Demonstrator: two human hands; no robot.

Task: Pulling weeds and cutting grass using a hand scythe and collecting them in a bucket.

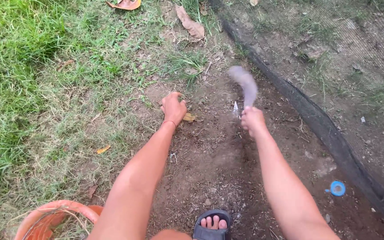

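The ground (218, 160) is bare brown soil in the middle, with grass (27, 66) on the left side. On it lie dry leaves (191, 24), a small blue ring (337, 188), and black netting (334, 80) along the right. An orange basket (54, 218) stands at the lower left.

Bare brown soil (218, 155): rough, crumbly, matt. Black fine-mesh netting (334, 66): woven, dull. Orange plastic bucket (54, 215): smooth rim. Black rubbery sandal (212, 226): matt. Curved grey blade (245, 84): blurred, finish unclear.
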